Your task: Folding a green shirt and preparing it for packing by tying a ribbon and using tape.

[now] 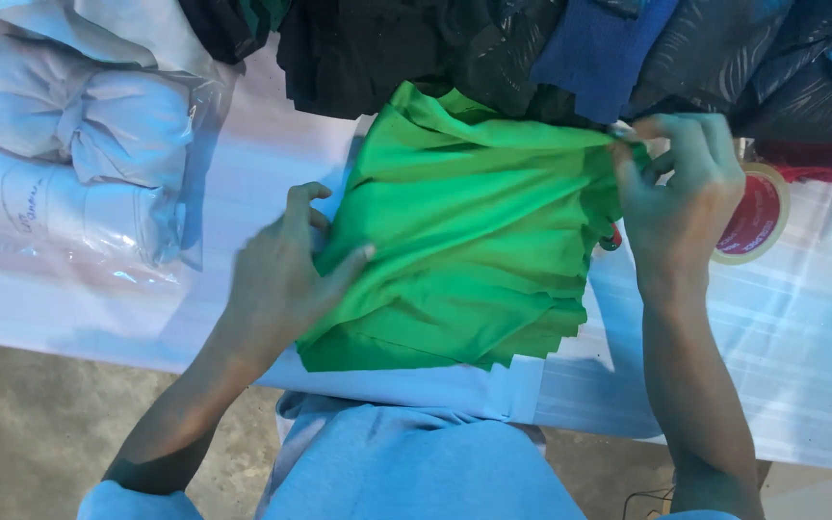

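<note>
A stack of bright green fabric pieces point(464, 250) lies on the white plastic-covered table point(243, 173) in front of me. My left hand point(286, 270) grips the stack's left edge, thumb on top of the cloth. At the upper right corner of the green fabric, my right hand point(676, 188) pinches the cloth between fingers and thumb. The lower right edges of the layers fan out in steps.
A clear bag of folded white cloth point(79, 144) sits at the left. Dark black, blue and red garments point(570, 53) are piled along the far edge. A round red-and-cream tape roll point(758, 217) lies right of my right hand. Concrete floor shows below.
</note>
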